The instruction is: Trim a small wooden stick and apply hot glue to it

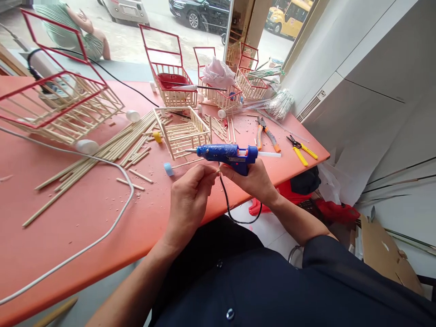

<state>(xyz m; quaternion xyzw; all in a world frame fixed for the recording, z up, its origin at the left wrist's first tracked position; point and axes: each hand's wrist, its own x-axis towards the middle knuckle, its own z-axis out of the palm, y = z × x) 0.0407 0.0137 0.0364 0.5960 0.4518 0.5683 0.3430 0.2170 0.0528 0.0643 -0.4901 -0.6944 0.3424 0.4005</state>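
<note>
My right hand (258, 181) is wrapped round the grip of a blue glue gun (218, 153), its nozzle pointing left and a white glue stick (270, 155) poking out of its back. Below the gun, my left hand (190, 197) is closed in a pinch, fingertips meeting my right thumb. Whatever lies between those fingertips is too small to make out. Just beyond the nozzle stands a small unpainted basket frame (185, 131) made of thin wooden sticks. A light blue cap (168, 169) and a yellow cap (157, 136) lie beside it.
Red-rimmed stick carts (61, 106) stand along the back and left. Loose wooden sticks (102, 154) and a white cable (131, 190) cross the pink table (85, 268). Orange-handled pliers (267, 134) and yellow-handled wire strippers (301, 150) lie right. A person (73, 29) sits outside.
</note>
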